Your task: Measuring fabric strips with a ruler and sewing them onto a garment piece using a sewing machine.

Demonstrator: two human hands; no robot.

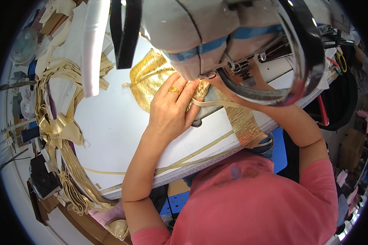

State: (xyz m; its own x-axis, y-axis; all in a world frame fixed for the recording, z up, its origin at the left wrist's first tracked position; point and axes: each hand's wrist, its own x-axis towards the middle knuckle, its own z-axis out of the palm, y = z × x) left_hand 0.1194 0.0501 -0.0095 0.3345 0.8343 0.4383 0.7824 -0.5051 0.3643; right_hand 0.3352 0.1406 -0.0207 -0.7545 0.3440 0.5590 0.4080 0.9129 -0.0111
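My left hand (171, 107), with a ring on one finger, lies on a shiny gold fabric piece (145, 83) beside the sewing machine's (192, 45) needle area. Its fingers and thumb close on a fold of that fabric. A narrow beige strip (225, 104) runs from beside the left thumb toward my right forearm. My right hand (224, 86) reaches in under the machine head from the right, its fingers mostly hidden behind the machine parts and a dark curved tube (249, 94). Another gold fabric length (243, 126) hangs over the table's near edge.
Bundles of beige-gold strips (71, 161) and a gold bow (59, 128) lie along the left side. A thin gold strip (192, 155) crosses the white tabletop (106, 139). White and black bands (126, 36) hang at upper left. A small fan (23, 45) stands far left.
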